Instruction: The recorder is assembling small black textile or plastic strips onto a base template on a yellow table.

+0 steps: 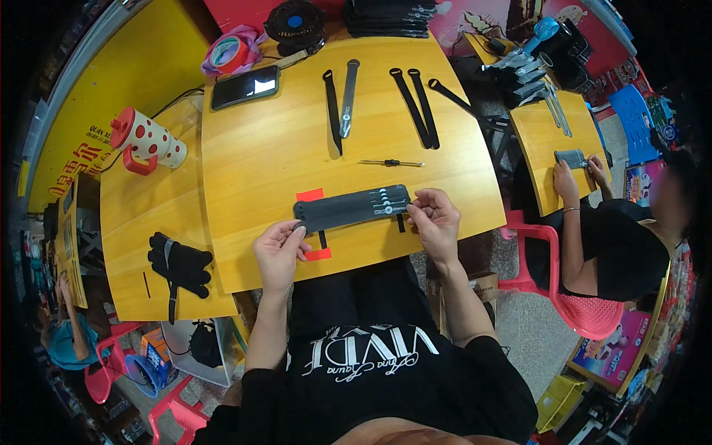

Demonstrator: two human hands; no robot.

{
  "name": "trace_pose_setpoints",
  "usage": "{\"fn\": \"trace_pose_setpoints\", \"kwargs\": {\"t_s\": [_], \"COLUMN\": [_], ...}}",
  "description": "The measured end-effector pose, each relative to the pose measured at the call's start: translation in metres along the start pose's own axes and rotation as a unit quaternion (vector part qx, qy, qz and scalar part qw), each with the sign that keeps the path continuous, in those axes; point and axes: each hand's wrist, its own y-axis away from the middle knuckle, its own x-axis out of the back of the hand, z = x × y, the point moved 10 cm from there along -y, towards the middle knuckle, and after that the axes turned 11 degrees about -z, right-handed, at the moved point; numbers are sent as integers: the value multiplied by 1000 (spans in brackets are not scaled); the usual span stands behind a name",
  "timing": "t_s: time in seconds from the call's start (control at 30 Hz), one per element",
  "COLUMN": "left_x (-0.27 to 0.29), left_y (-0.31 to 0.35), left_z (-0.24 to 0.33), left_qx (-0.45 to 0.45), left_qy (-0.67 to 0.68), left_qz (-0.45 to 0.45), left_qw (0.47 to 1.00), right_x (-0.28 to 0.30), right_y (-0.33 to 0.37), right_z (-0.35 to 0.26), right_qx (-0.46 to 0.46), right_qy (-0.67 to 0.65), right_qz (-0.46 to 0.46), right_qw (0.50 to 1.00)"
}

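Observation:
A flat bundle of black straps [345, 211], laid side by side, spans the space between my two hands at the near edge of the yellow table. White print shows at its right end, and small holes at its left. My left hand [278, 251] pinches the lower left corner between thumb and fingers. At the opposite end, my right hand [436, 222] grips the lower right corner. Under the bundle, two dark strips stick out toward me, and red tape [317, 254] marks the tabletop. Just beyond lies a thin dark rod with metal ends [391, 162].
Loose black straps [415, 110] lie farther back, beside a grey one [347, 100]. A phone [245, 87], tape roll [228, 55], small fan [295, 22] and strap stack [389, 16] line the back. Left are a dotted tumbler [152, 139] and black bundle [180, 265]. Another person works at right.

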Motion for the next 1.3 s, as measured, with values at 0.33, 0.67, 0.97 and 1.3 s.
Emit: {"fn": "trace_pose_setpoints", "kwargs": {"t_s": [0.33, 0.67, 0.97, 1.3], "left_x": [3, 3, 3, 2], "left_y": [-4, -5, -5, -5], "left_z": [-10, -11, -13, -13], "left_qx": [36, 36, 45, 53], "left_qy": [1, -12, -15, -25], "left_qz": [16, 15, 17, 31], "left_qw": [999, 999, 999, 998], "right_x": [5, 4, 5, 7], "right_y": [-7, -10, -11, -11], "right_z": [4, 7, 2, 2], "right_qx": [-13, -38, -35, -37], "right_qy": [43, 46, 74, 98], "right_qz": [26, 30, 40, 54], "right_qw": [999, 998, 996, 993]}}
